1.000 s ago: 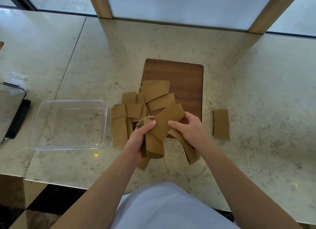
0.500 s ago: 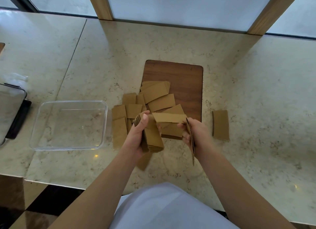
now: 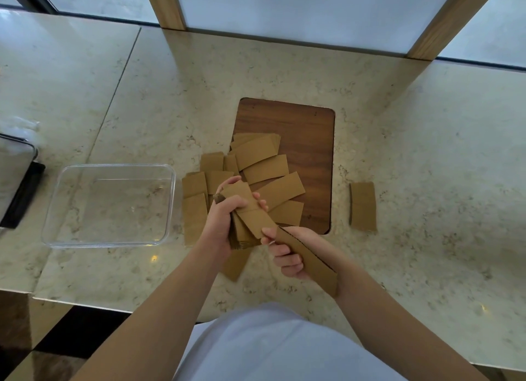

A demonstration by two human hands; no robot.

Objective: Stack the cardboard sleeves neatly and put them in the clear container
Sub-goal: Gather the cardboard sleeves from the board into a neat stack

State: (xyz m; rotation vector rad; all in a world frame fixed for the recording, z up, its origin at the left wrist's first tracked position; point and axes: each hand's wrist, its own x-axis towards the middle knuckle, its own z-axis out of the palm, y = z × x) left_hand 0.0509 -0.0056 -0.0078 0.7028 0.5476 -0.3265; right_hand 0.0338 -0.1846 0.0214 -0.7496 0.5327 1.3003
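Note:
My left hand point(image 3: 220, 224) grips a stack of brown cardboard sleeves point(image 3: 244, 209) above the counter's front part. A long sleeve point(image 3: 307, 259) is held in my right hand point(image 3: 287, 255), its upper end close to the bottom of the stack. Several loose sleeves point(image 3: 267, 167) lie scattered behind my hands, partly on a wooden board point(image 3: 310, 130). One sleeve point(image 3: 363, 207) lies alone to the right, and another point(image 3: 236, 262) sits on the counter under my left wrist. The clear container point(image 3: 109, 207) stands empty at the left.
The marble counter point(image 3: 412, 152) stretches wide, with its front edge near my body. A dark object with a shiny lid point(image 3: 14, 178) sits at the far left edge. Wooden window posts point(image 3: 165, 4) rise behind the counter.
One sleeve went from my right hand onto the stack in my left hand. My right hand then drew back toward me with the long sleeve.

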